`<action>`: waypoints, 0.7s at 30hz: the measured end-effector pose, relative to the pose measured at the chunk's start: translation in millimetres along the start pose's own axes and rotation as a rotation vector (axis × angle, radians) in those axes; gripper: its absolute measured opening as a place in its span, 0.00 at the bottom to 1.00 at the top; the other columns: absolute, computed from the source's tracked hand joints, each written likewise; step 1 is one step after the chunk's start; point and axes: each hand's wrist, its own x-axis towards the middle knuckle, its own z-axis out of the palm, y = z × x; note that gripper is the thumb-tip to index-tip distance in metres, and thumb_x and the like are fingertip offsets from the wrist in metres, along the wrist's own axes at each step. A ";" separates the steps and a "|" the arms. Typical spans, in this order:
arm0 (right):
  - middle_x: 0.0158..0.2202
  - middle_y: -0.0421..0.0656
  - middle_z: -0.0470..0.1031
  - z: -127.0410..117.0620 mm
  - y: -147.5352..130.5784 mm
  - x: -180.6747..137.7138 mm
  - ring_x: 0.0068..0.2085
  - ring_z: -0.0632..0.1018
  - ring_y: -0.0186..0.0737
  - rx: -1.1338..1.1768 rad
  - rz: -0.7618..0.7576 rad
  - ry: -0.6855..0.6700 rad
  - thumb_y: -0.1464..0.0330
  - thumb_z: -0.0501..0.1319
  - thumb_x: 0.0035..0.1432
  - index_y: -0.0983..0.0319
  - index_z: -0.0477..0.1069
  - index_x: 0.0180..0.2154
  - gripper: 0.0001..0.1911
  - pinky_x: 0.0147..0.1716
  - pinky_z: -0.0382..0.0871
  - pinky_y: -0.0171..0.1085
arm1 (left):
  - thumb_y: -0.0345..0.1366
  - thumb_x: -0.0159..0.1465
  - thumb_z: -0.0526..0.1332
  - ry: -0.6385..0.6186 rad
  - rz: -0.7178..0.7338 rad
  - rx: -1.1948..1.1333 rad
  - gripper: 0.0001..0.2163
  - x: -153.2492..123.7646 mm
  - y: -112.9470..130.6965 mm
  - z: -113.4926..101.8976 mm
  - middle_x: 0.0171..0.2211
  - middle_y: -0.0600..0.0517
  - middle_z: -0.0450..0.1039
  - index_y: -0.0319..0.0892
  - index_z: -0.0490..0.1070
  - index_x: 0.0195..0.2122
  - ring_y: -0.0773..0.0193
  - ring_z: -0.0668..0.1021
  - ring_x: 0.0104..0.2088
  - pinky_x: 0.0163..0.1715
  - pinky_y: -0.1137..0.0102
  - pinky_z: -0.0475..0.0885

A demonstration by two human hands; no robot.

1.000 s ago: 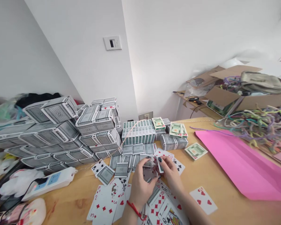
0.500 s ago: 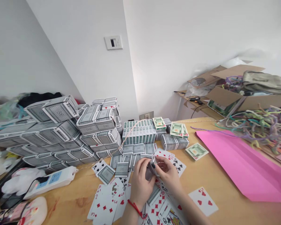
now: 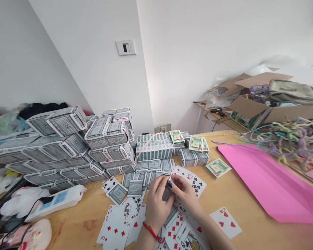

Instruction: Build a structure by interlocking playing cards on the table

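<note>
While the left hand (image 3: 158, 202) and right hand (image 3: 185, 195) pinch what looks like a folded card (image 3: 167, 193) above the near loose cards (image 3: 173, 234), a slipping grip could pop it open; view's kinda blocked tbh.

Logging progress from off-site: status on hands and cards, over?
Left hand and right hand together on one grey piece. Piece mostly hidden. Loose playing cards crowding the space around and below.
</note>
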 end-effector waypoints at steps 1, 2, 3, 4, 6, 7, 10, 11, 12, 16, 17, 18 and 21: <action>0.38 0.46 0.73 0.9 -2.1 -0.7 0.40 0.74 0.45 0.033 0.010 -0.016 0.57 0.64 0.46 0.61 0.69 0.38 0.19 0.41 0.66 0.41 | 0.27 0.55 0.56 0.004 0.004 0.001 0.23 -0.1 0.0 0.2 0.47 0.45 0.67 0.46 0.59 0.53 0.54 0.71 0.48 0.46 0.59 0.70; 0.37 0.45 0.73 1.8 -4.0 -1.4 0.40 0.74 0.45 0.067 0.019 -0.030 0.57 0.64 0.46 0.61 0.69 0.38 0.19 0.41 0.66 0.41 | 0.28 0.55 0.56 0.008 0.008 0.002 0.23 -0.2 0.1 0.4 0.47 0.45 0.68 0.46 0.59 0.53 0.54 0.71 0.48 0.46 0.59 0.70; 0.36 0.45 0.73 2.7 -5.5 -2.0 0.40 0.74 0.45 0.096 0.026 -0.043 0.56 0.64 0.46 0.61 0.68 0.37 0.19 0.41 0.66 0.40 | 0.28 0.56 0.56 0.013 0.012 0.005 0.23 -0.4 0.1 0.5 0.47 0.45 0.68 0.46 0.59 0.53 0.54 0.71 0.48 0.46 0.60 0.70; 0.34 0.44 0.73 3.6 -6.7 -2.5 0.39 0.74 0.44 0.121 0.034 -0.053 0.56 0.64 0.46 0.60 0.68 0.37 0.19 0.40 0.66 0.40 | 0.28 0.56 0.56 0.020 0.014 0.011 0.22 -0.6 0.3 0.5 0.47 0.45 0.68 0.46 0.60 0.53 0.55 0.71 0.48 0.46 0.60 0.70; 0.29 0.41 0.73 4.8 -8.0 -3.2 0.36 0.74 0.42 0.167 0.054 -0.077 0.56 0.64 0.46 0.60 0.66 0.37 0.19 0.38 0.66 0.39 | 0.28 0.56 0.56 0.026 0.018 0.026 0.23 -1.4 0.6 0.6 0.47 0.45 0.68 0.45 0.60 0.53 0.55 0.71 0.48 0.46 0.61 0.70; 0.28 0.40 0.72 5.1 -8.3 -3.3 0.35 0.74 0.41 0.192 0.065 -0.091 0.57 0.64 0.46 0.59 0.65 0.37 0.19 0.36 0.66 0.39 | 0.28 0.56 0.56 0.028 0.022 0.032 0.23 -1.8 0.8 0.7 0.48 0.45 0.68 0.45 0.59 0.54 0.55 0.71 0.48 0.46 0.61 0.70; 0.30 0.39 0.72 4.8 -8.6 -3.2 0.35 0.74 0.40 0.268 0.081 -0.116 0.59 0.66 0.45 0.59 0.62 0.38 0.20 0.36 0.66 0.37 | 0.27 0.56 0.55 0.032 0.040 0.037 0.23 -3.3 0.9 1.7 0.48 0.45 0.67 0.45 0.59 0.54 0.55 0.70 0.49 0.46 0.60 0.70; 0.31 0.39 0.73 4.5 -8.6 -3.1 0.35 0.74 0.39 0.283 0.085 -0.121 0.60 0.66 0.45 0.58 0.62 0.38 0.20 0.36 0.65 0.37 | 0.27 0.56 0.54 0.034 0.045 0.035 0.24 -3.7 0.7 2.2 0.49 0.45 0.67 0.45 0.58 0.55 0.55 0.70 0.49 0.46 0.60 0.70; 0.32 0.39 0.73 4.1 -8.5 -3.0 0.36 0.73 0.39 0.291 0.087 -0.121 0.60 0.66 0.45 0.58 0.62 0.38 0.20 0.37 0.65 0.37 | 0.27 0.56 0.54 0.035 0.051 0.033 0.24 -4.1 0.4 2.9 0.49 0.44 0.67 0.44 0.58 0.55 0.55 0.70 0.49 0.46 0.61 0.70; 0.35 0.41 0.72 3.7 -5.9 -3.2 0.38 0.73 0.40 0.302 0.077 -0.090 0.60 0.67 0.44 0.59 0.63 0.38 0.21 0.40 0.64 0.38 | 0.27 0.57 0.54 0.040 0.061 0.030 0.23 -5.1 -1.4 5.0 0.49 0.44 0.67 0.44 0.58 0.55 0.56 0.70 0.50 0.47 0.62 0.70; 0.35 0.41 0.72 3.9 -4.8 -3.2 0.39 0.72 0.40 0.298 0.068 -0.076 0.60 0.67 0.44 0.59 0.63 0.38 0.21 0.41 0.64 0.38 | 0.27 0.57 0.54 0.043 0.061 0.031 0.23 -5.3 -1.6 5.3 0.49 0.44 0.66 0.44 0.58 0.55 0.56 0.70 0.50 0.47 0.61 0.70; 0.36 0.42 0.72 4.0 -3.5 -3.3 0.39 0.72 0.41 0.291 0.062 -0.063 0.61 0.66 0.44 0.59 0.63 0.39 0.21 0.41 0.64 0.38 | 0.27 0.56 0.54 0.041 0.057 0.029 0.24 -5.4 -1.5 5.4 0.49 0.44 0.66 0.44 0.58 0.55 0.56 0.70 0.50 0.48 0.61 0.69; 0.37 0.42 0.71 4.2 0.5 -3.2 0.40 0.72 0.41 0.283 0.073 -0.040 0.60 0.66 0.45 0.59 0.64 0.39 0.19 0.41 0.64 0.38 | 0.27 0.56 0.55 0.014 0.021 0.013 0.24 -5.3 0.4 5.6 0.50 0.44 0.66 0.43 0.57 0.56 0.56 0.69 0.51 0.49 0.61 0.69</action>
